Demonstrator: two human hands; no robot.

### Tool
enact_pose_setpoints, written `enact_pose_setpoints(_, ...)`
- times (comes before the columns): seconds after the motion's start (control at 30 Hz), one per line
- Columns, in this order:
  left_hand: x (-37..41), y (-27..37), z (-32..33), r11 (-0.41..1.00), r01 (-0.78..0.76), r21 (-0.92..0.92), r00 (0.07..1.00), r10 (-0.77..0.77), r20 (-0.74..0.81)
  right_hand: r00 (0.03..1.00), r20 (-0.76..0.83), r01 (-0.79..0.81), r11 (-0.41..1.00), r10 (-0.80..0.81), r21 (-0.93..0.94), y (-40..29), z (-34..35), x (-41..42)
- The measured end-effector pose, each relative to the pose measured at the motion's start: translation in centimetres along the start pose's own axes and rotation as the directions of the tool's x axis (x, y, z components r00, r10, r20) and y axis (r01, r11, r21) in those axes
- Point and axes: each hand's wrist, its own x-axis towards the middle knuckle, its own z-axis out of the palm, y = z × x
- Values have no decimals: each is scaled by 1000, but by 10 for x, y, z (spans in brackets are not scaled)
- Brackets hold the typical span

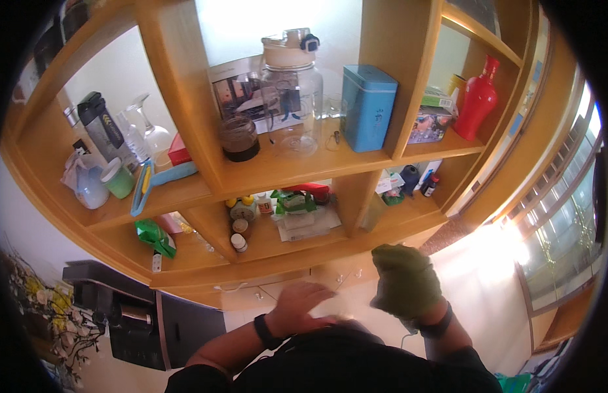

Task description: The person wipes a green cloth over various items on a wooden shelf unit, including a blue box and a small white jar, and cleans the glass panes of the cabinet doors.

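My left hand (304,307) is in front of my body at the lower middle, fingers apart, with nothing seen in it. A green cloth (404,282) covers my right hand (407,285), to its right; the fingers are hidden, and whether it is a glove or a gripped cloth I cannot tell. Both hands are below the front edge of a wooden shelf unit (304,174). On its upper shelf stand a large clear plastic jug (294,113), a jar with dark contents (240,140) and a blue tin (369,110). A red bottle (477,100) stands farther right.
The left compartment holds a black-lidded bottle (100,125), a green jar (118,178) and a blue-handled tool (161,179) jutting over the edge. Lower compartments hold a kitchen scale (243,211), green packets (296,202) and small bottles (238,242). A black cabinet (191,329) stands lower left, beside artificial flowers (63,314).
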Motion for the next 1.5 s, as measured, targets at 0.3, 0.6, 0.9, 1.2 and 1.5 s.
enact_pose_setpoints(0.3, 59, 9, 34, 961, -173, 214, 960, 116, 255, 968, 207, 108, 982, -139, 153, 8, -5, 29)
enact_pose_setpoints(0.6, 106, 40, 11, 965, -203, 168, 908, 121, 402, 973, 229, -79, 915, -14, 395, 81, 6, 12)
enact_pose_setpoints(0.9, 227, -9, -68, 978, 152, 146, 716, -7, -698, 966, 250, -182, 507, -68, 843, 79, -35, 14)
enact_pose_setpoints(1.2, 261, -32, -78, 962, 88, -258, 767, -230, -599, 928, 306, -46, 751, -212, 659, 104, -30, 3)
enact_pose_setpoints(1.5, 256, -32, -76, 930, 9, -368, 764, -244, -598, 925, 263, 32, 744, -275, 667, 95, -21, -1)
